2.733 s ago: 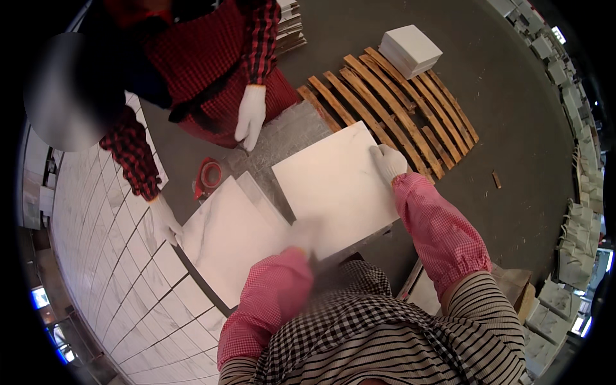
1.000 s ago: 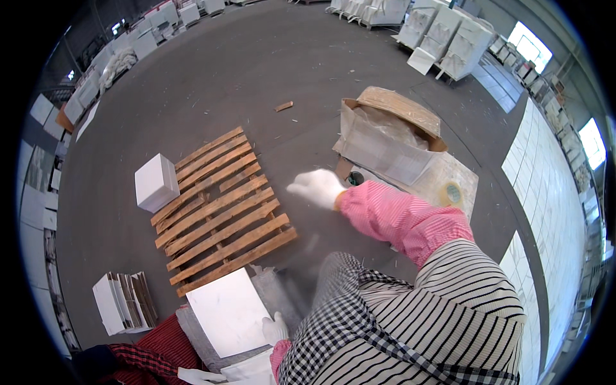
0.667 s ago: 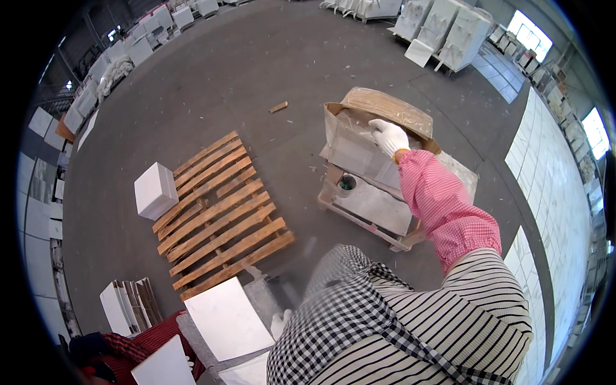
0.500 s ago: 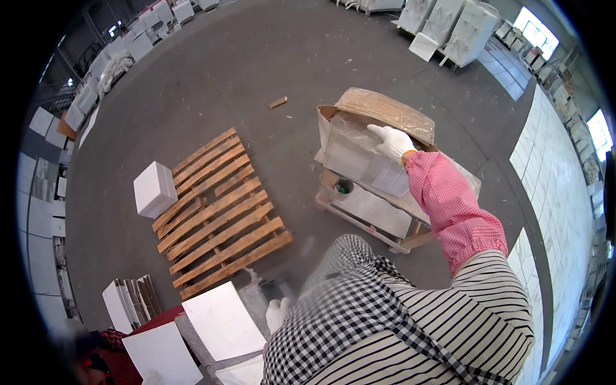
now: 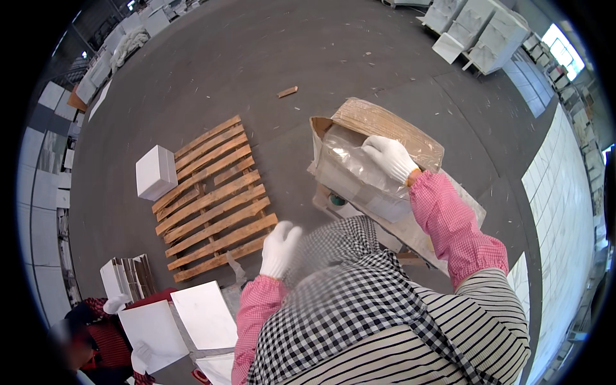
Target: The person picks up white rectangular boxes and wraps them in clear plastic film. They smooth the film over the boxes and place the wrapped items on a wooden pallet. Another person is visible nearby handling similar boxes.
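Note:
My right hand point(image 5: 389, 159), in a white glove with an orange cuff edge, reaches into an open cardboard carton point(image 5: 389, 130). Its fingers are bent together and closed on clear plastic film point(image 5: 346, 149) that bulges at the carton's mouth. The carton lies on a low wheeled-looking stand point(image 5: 467, 204), with one brown flap folded back on the far side. My left hand point(image 5: 281, 249), gloved in white too, hangs in the air over the near corner of a wooden pallet point(image 5: 221, 204). It holds nothing, and its loosely bent fingers are a little apart.
A stack of white tiles point(image 5: 156, 173) stands at the pallet's left edge. Near left, a co-worker point(image 5: 106, 340) handles a white tile point(image 5: 154, 330) beside another white tile point(image 5: 204, 314) on a bench. A wood scrap point(image 5: 287, 92) lies on the floor. Wrapped stacks point(image 5: 497, 42) stand far right.
My left hand has risen from beside the bench toward the pallet. My right hand's fingers have curled in on the film, which now bulges upward. My body has turned nearer the carton.

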